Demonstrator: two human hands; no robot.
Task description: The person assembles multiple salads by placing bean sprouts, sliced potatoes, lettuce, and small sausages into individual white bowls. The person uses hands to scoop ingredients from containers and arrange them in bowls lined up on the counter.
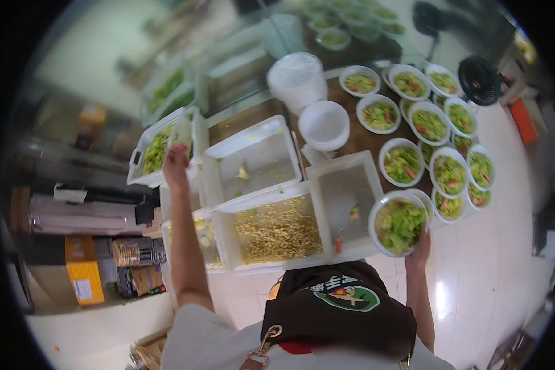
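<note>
My right hand (419,251) grips a white bowl (382,237) from its right side. Chopped green lettuce (402,223) fills that bowl, which is held near the front right corner of the work area. My left hand (176,157) reaches out to the far left, its fingers drawn together at the side of a white basket (143,181). In the basket lies shredded lettuce (157,148). Blur hides what the left fingers hold, if anything.
Filled salad bowls (430,125) crowd the right side, some stacked. Empty white bowls (324,126) stand beside a wrapped stack (297,77). White trays hold chopped brown bits (280,231), pale pieces (205,237) and scraps. A glass panel (240,74) runs behind; a black fan (480,81) is at right.
</note>
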